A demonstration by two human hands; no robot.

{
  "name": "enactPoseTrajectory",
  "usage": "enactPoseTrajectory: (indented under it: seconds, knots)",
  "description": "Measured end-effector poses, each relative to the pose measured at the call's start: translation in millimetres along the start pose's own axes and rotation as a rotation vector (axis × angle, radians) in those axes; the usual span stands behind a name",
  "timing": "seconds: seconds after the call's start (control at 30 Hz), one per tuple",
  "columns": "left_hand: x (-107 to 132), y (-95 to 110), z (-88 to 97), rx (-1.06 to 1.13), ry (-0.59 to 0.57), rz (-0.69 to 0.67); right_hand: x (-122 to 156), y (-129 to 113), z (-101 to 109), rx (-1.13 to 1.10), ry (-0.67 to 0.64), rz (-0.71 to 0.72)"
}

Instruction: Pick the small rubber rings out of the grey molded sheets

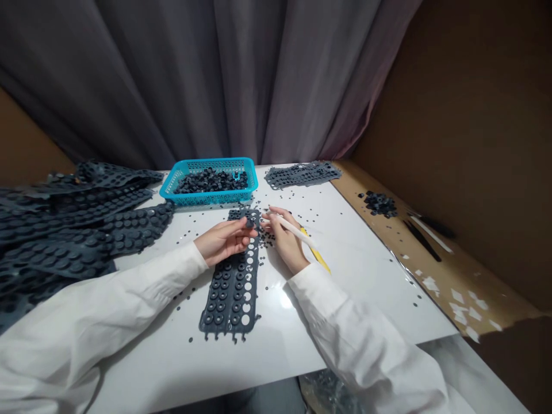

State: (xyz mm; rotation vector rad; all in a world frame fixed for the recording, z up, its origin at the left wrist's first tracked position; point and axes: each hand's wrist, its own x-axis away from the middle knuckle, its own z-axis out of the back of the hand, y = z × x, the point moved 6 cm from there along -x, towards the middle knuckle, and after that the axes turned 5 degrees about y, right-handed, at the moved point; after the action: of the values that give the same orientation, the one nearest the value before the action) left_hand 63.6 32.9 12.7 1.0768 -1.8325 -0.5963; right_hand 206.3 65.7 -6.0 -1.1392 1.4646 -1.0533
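Observation:
My left hand (225, 238) is over the upper part of a dark rubber sheet (230, 299) of round, ring-shaped parts. Its thumb and fingers pinch a small black rubber piece (249, 223). Round holes run down the sheet's right column, and rings fill the columns to the left. Beside the sheet's upper right edge, my right hand (285, 236) is closed around a white pen-like tool (297, 231). A yellow stick (318, 254) shows just behind that hand; whether it is held or lying on the table, I cannot tell. Tiny black discs (267, 238) lie between the hands.
A blue basket (207, 198) of black rubber parts stands behind the sheet. Rubber sheets (77, 241) pile up at left; a punched sheet (302, 174) lies at back right. On the brown right-hand strip are a black heap (379, 204), a dark tool (422, 240) and white scraps (459, 310).

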Motion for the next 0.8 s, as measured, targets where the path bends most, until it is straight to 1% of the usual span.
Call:
enactPoseTrajectory:
  seconds: [0.1,0.27,0.37,0.47,0.63,0.7,0.8]
  knots:
    - [-1,-2,1.2,-0.009,-0.039,-0.012,9,-19,-6,-0.080,-0.073,0.038]
    - [4,-5,-2.3,-0.028,-0.095,-0.049,27,-43,-14,-0.102,-0.199,0.176]
    - [10,-4,-7.6,-0.074,-0.109,-0.104,35,-52,-13,-0.092,-0.212,0.234]
    - [20,1,-12.4,-0.149,-0.128,-0.204,39,-62,-9,-0.094,-0.180,0.297]
    - [36,14,-16.9,-0.326,-0.148,-0.448,46,-72,-6,-0.107,-0.172,0.357]
    - [40,16,-18.3,-0.389,-0.151,-0.510,47,-74,-6,-0.103,-0.176,0.366]
    - [44,18,-20.6,-0.448,-0.163,-0.561,49,-76,-7,-0.098,-0.187,0.372]
